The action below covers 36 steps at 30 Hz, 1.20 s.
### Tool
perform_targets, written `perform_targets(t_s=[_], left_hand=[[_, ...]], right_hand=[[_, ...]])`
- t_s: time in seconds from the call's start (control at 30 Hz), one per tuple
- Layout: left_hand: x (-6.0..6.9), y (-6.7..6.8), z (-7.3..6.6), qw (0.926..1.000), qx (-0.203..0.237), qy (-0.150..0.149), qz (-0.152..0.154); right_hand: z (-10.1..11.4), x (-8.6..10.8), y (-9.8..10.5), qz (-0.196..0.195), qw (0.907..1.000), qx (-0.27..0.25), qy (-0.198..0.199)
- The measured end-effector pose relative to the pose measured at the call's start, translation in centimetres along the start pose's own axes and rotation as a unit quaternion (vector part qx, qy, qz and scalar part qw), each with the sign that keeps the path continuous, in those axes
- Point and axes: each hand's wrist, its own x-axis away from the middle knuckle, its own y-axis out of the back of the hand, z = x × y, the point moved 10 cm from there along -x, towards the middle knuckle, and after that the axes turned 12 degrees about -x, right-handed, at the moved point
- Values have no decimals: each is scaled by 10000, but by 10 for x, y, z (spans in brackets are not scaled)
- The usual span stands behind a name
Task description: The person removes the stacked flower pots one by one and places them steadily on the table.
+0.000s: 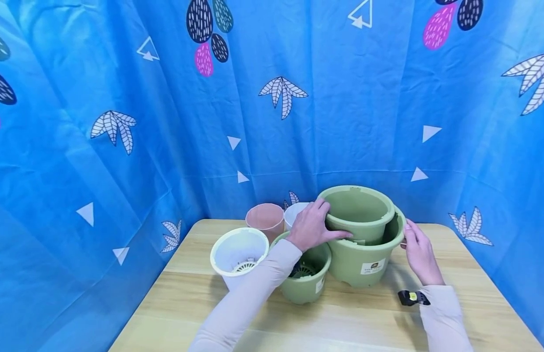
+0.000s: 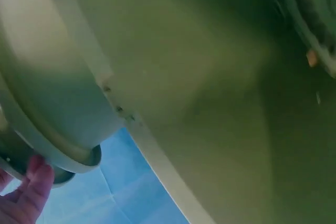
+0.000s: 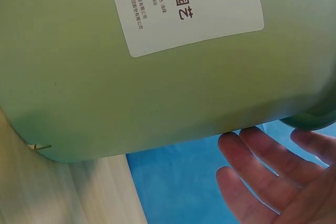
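Observation:
A medium green flowerpot [image 1: 361,229] sits tilted partway inside a larger green flowerpot [image 1: 348,261] with a white label. My left hand [image 1: 310,227] grips the medium pot at its left rim, the thumb stretched along its front. My right hand [image 1: 422,255] holds the larger pot at its right rim. In the right wrist view its fingers [image 3: 257,166] touch the outer wall below the rim; the thumb is out of that view. Under my left forearm stands a small green flowerpot [image 1: 301,289] with a slotted bottom, its inside filling much of the left wrist view.
A white pot [image 1: 223,266] stands left of the small green one. Behind are a pink pot [image 1: 265,217] and another white pot [image 1: 293,212], partly hidden by my left hand. The wooden table [image 1: 342,322] meets a blue patterned curtain [image 1: 272,146] at the back and sides.

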Motion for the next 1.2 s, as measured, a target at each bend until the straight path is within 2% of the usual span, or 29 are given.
perform_targets(t_s=[0.17, 0.33, 0.43, 0.77, 0.97, 1.2], left_hand=[[-3, -9, 3, 9965, 626, 447, 339], [0, -21, 8, 9825, 1170, 1046, 1002], [1, -24, 11, 9762, 1338, 1219, 1192], [-4, -25, 12, 9751, 1607, 1086, 1076], [-4, -28, 14, 9679, 1956, 1142, 1092], [-4, -31, 18, 9564, 2352, 1347, 1089]], right_hand=[[1, 1, -2, 28, 10000, -38, 9], [0, 2, -4, 57, 10000, -61, -18], [1, 1, -3, 22, 10000, -7, 5], [0, 0, -1, 56, 10000, 9, 10], [-2, 0, -1, 47, 10000, -9, -13], [0, 0, -1, 44, 10000, 10, 0]])
